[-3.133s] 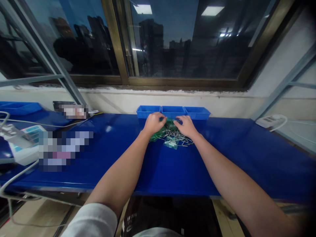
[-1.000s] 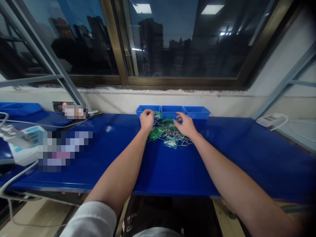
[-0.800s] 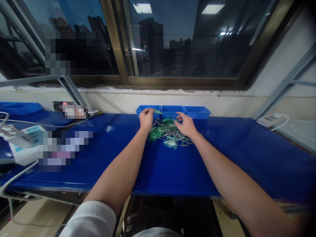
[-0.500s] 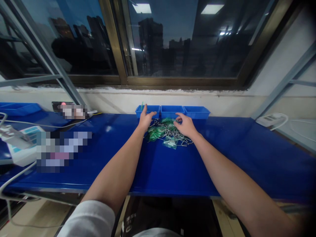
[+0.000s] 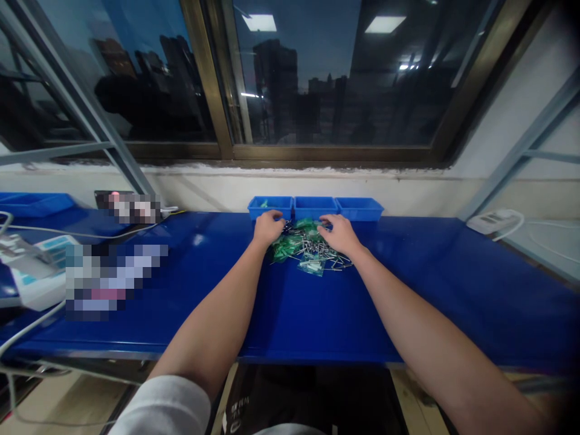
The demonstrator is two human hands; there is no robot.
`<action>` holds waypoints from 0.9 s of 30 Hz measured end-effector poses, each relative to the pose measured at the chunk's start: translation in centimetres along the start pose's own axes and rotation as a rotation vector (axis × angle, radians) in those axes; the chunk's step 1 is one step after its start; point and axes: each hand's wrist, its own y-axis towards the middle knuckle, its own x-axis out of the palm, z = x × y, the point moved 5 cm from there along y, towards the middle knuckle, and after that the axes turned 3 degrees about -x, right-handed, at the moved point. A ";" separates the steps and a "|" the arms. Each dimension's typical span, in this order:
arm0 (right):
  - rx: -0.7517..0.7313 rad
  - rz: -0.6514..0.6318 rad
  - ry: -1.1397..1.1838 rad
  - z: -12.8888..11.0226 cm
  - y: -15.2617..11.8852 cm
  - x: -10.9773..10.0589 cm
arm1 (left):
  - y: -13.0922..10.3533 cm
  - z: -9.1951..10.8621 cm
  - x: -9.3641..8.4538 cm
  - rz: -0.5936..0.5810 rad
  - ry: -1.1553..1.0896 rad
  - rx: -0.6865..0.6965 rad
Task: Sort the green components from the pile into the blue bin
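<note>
A pile of short metal rods [image 5: 312,246] lies on the blue table, mixed with green plastic packets [image 5: 286,248]. A clear packet with white pieces [image 5: 311,264] lies at its near edge. My left hand [image 5: 269,228] is at the pile's left edge, just in front of the left blue bin, fingers bent and apart from the thumb, with nothing visible in them. At the pile's right side is my right hand [image 5: 339,233], its thumb and fingers apart over the rods. A bit of green plastic [image 5: 264,204] shows inside the left bin [image 5: 254,208].
The middle bin [image 5: 316,208] and right bin [image 5: 360,211] stand beside it along the wall. On the left are a white device [image 5: 45,290] with cables and another blue tray [image 5: 40,205]. A white box with a cord [image 5: 492,222] sits at the right.
My left hand has let go of a green packet at the left bin and come down and back to the pile. My right hand has barely moved.
</note>
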 end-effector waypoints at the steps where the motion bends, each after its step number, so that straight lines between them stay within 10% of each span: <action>1: -0.002 -0.001 -0.010 0.0 0.0 0.0 | -0.2 0.3 0.5 -0.054 0.040 0.048; 11: 0.009 -0.033 -0.006 0.2 0.0 0.6 | -2.3 3.3 3.7 -0.307 0.235 0.337; 27: 0.021 -0.005 0.085 -0.3 0.0 0.1 | -2.7 5.8 1.0 0.039 0.178 0.370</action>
